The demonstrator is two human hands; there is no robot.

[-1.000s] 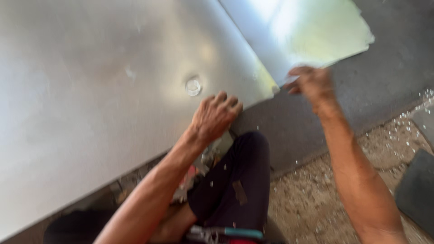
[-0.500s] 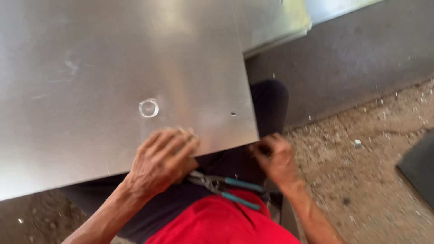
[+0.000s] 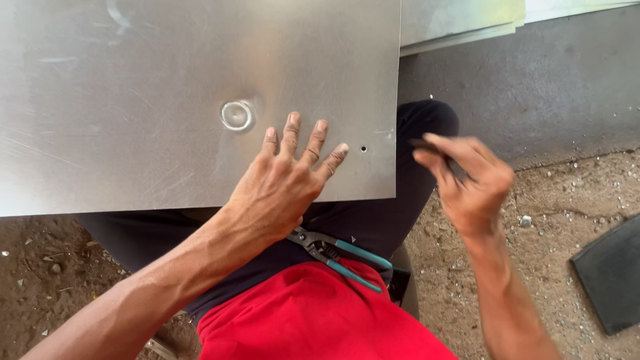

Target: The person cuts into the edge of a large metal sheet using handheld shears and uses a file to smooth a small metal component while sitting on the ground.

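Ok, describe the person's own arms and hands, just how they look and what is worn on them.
Both forearms are bare, with no sleeves reaching them. The left hand and the right hand wear no gloves, and no rings, watch or bands show on the fingers or wrists. The only clothing near them is a red top and dark trousers.

The right hand [image 3: 470,187] is motion-blurred; a thin dark object [image 3: 427,144] between its fingertips [image 3: 421,157] cannot be identified. The metal sheet [image 3: 133,80] runs past the top and left edges, beyond the left hand's [image 3: 283,183] spread fingers [image 3: 313,143]; that palm hides the sheet's near edge. The snips [image 3: 340,253] below the palm have their jaws hidden under the wrist. A dark slab [image 3: 610,273], well right of the right fingers, is cut by the frame edge.
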